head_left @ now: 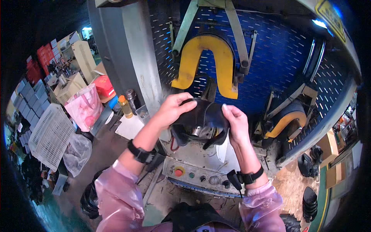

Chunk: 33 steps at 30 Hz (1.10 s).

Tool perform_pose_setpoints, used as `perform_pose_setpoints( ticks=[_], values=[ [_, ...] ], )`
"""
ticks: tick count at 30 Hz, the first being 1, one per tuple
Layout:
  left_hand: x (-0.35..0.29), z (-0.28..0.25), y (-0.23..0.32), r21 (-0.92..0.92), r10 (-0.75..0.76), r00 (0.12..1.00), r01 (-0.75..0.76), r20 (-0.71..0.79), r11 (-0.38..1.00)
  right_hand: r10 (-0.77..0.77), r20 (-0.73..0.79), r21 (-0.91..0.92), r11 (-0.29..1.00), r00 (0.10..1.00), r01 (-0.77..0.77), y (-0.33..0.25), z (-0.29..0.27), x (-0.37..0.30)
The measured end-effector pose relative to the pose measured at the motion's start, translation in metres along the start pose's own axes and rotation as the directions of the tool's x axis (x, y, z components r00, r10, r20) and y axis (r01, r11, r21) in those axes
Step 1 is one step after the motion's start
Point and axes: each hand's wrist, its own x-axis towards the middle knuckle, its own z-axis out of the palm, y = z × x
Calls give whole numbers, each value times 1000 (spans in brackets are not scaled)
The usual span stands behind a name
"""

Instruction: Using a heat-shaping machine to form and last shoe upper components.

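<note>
A black shoe upper [205, 113], curved and with a seam down its middle, is stretched between my two hands. My left hand [177, 110] pinches its left edge between thumb and fingers. On the opposite edge my right hand [236, 123] grips it the same way. The upper hangs over a metal part [198, 132] of the machine, which it partly hides; whether they touch I cannot tell. Just behind it is a large yellow U-shaped pad [206, 43] on metal arms.
Below my hands lies a control panel [195, 178] with a red button [178, 172]. A second yellow curved pad [285, 123] is at the right. Left of the machine post [141, 54] are a bottle [125, 107], a pink bag [84, 107] and a white crate [51, 135]. Black pieces [309, 203] are stacked at lower right.
</note>
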Motion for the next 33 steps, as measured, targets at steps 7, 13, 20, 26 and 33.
perform_pose_setpoints(
  ticks=[7, 13, 20, 26, 33],
  values=[
    [34, -11, -47, -185, -243, 966, 224, -86, 957, 257, -102, 281, 934, 961, -220, 33, 3, 23],
    [46, 12, 0, 150, 181, 922, -244, 341, 958, 229, -78, 124, 968, 970, -218, 27, -7, 20],
    [27, 17, 2, 402, 172, 919, -316, 354, 859, 353, -51, 297, 899, 934, -323, 75, -43, -47],
    [22, 31, -8, 388, 438, 839, -540, 324, 747, 383, -259, 570, 802, 887, -179, 203, -47, -115],
    [1, 21, -10, 378, 585, 718, -696, 377, 611, 326, -606, 560, 823, 725, 98, 232, 26, -59]
  ],
)
